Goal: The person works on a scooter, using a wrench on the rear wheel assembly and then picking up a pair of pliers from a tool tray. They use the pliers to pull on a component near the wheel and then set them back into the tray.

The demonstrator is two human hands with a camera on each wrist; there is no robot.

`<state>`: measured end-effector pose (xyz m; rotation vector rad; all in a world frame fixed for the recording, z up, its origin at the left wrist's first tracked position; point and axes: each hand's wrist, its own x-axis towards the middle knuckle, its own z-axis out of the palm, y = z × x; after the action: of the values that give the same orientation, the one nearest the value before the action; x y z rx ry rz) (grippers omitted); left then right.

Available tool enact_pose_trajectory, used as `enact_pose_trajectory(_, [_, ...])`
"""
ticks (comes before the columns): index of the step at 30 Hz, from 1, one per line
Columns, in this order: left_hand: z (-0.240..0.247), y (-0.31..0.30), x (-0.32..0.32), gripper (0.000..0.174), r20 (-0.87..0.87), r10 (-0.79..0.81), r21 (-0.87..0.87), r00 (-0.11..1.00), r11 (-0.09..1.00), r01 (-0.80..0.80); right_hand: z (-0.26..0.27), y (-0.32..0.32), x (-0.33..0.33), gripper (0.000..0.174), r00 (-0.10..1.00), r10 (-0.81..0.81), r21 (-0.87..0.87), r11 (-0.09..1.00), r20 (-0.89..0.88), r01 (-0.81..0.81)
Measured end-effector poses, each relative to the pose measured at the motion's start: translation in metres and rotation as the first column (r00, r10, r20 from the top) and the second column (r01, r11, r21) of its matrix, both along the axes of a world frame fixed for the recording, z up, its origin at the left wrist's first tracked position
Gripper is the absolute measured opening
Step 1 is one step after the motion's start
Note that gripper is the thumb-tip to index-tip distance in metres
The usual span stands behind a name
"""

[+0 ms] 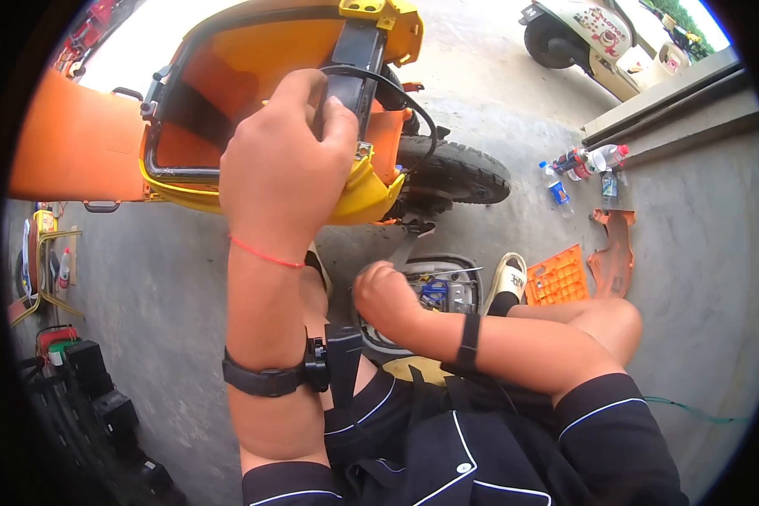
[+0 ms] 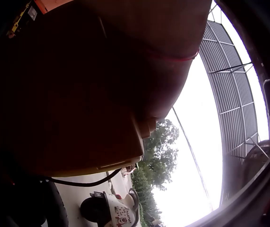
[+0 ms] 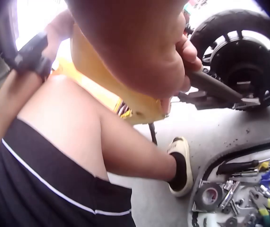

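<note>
In the head view my left hand (image 1: 291,152), with a red string at the wrist, grips a black frame bar (image 1: 350,93) on the yellow and orange scooter body (image 1: 363,190). Its thumb lies along the bar; the other fingers are mostly hidden behind the hand. A black cable (image 1: 422,110) loops out beside the index finger. Lower down, my right hand (image 1: 384,295) is curled near the wheel (image 1: 460,169). In the right wrist view its fingers close around the end of a grey metal bar (image 3: 215,87) that runs toward the wheel's hub.
A tool case (image 3: 203,163) with tape, pliers and other tools lies open on the floor. Orange panels (image 1: 559,277) and several bottles (image 1: 557,187) are at the right. Black blocks (image 1: 114,413) stand at the lower left. Another scooter (image 1: 594,38) is parked behind.
</note>
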<state>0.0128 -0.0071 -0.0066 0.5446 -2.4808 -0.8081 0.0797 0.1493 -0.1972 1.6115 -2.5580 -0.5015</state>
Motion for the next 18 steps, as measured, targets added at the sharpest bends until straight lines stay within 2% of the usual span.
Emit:
enact_pose_trajectory(2, [0.002, 0.001, -0.001, 0.034, 0.013, 0.003, 0.008, 1.000, 1.000, -0.003, -0.026, -0.019, 0.009, 0.027, 0.998, -0.053, 0.048, 0.998, 0.042, 0.051])
enact_pose_trajectory(6, [0.004, 0.003, -0.002, 0.034, 0.031, 0.031, 0.010, 0.999, 0.999, -0.031, -0.055, -0.055, 0.008, 0.025, 0.989, -0.106, 0.047, 0.994, 0.101, 0.101])
enact_pose_trajectory(8, [0.004, 0.004, -0.001, 0.034, 0.023, 0.022, 0.012, 0.999, 1.000, -0.022, -0.055, -0.058, -0.005, 0.021, 0.987, 0.069, -0.230, 0.973, 0.146, -0.034])
enact_pose_trajectory(9, [0.003, 0.003, -0.002, 0.033, 0.006, 0.025, 0.017, 1.000, 1.000, -0.026, -0.054, -0.053, -0.008, 0.015, 0.965, 0.058, -0.217, 0.976, 0.258, -0.001])
enact_pose_trajectory(10, [0.002, 0.002, -0.002, 0.033, 0.015, 0.026, 0.020, 1.000, 0.999, -0.026, -0.047, -0.045, -0.016, 0.015, 0.962, 0.058, -0.214, 0.977, 0.266, 0.001])
enact_pose_trajectory(12, [0.000, 0.001, -0.003, 0.032, -0.033, 0.001, 0.032, 0.999, 0.999, 0.000, -0.040, -0.030, -0.031, 0.011, 0.933, 0.231, -0.397, 0.911, 0.275, -0.109])
enact_pose_trajectory(14, [0.001, 0.001, -0.004, 0.031, -0.038, 0.001, 0.034, 0.999, 0.999, 0.000, -0.059, -0.026, -0.037, 0.010, 0.923, 0.235, -0.440, 0.894, 0.304, -0.083])
enact_pose_trajectory(16, [0.002, 0.002, -0.005, 0.030, -0.041, -0.003, 0.032, 0.999, 0.999, 0.004, -0.079, -0.027, -0.043, 0.012, 0.746, 0.334, -0.554, 0.831, 0.576, 0.056])
enact_pose_trajectory(17, [0.002, 0.003, -0.006, 0.030, -0.045, 0.003, 0.047, 0.999, 0.999, -0.001, -0.088, -0.030, -0.042, 0.012, 0.745, 0.334, -0.556, 0.829, 0.578, 0.059])
enact_pose_trajectory(18, [0.002, 0.002, -0.006, 0.029, -0.052, 0.012, 0.060, 0.999, 0.998, -0.009, -0.096, -0.034, -0.041, 0.011, 0.681, 0.307, -0.478, 0.876, 0.665, 0.071])
